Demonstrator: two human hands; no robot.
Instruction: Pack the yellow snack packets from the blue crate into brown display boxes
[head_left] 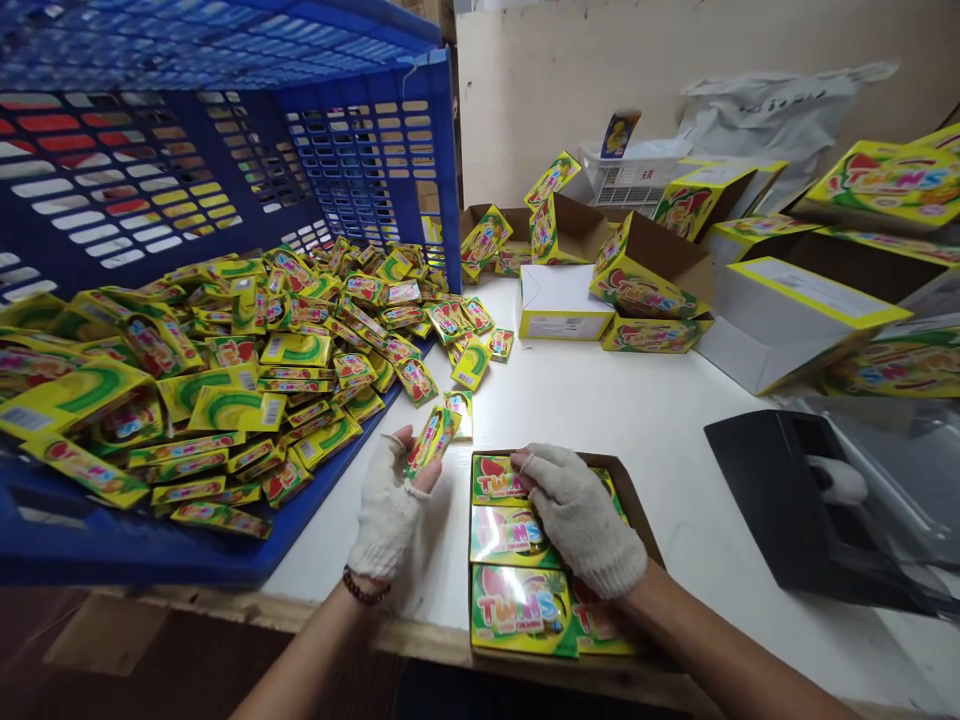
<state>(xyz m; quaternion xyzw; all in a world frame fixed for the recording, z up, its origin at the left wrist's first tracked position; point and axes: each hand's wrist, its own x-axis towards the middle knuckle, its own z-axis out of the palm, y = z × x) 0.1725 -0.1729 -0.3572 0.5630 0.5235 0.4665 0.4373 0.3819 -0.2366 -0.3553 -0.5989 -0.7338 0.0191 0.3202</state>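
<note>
My left hand (pixel 384 515), in a white fingerless glove, is closed around a small yellow-green pack of TWINS sweets (pixel 436 438), held tilted above the table between thumb and fingers. Below and to the right stands an open display box (pixel 636 492) with rows of the same packs (pixel 517 610) lying face up inside. Over its upper part lies my right hand (pixel 585 515), gloved alike, its fingers stretched out and touching the packs. The palm hides several packs beneath it, and I see nothing gripped there.
At left a blue plastic crate (pixel 337 100) lies on its side, loose packs (pixel 225 400) spilling onto the white table (pixel 420 610). Several display boxes (pixel 652 280) are piled at the back right. A black tape dispenser-like object (pixel 757 500) stands at right, near a white basket (pixel 630 180) farther back.
</note>
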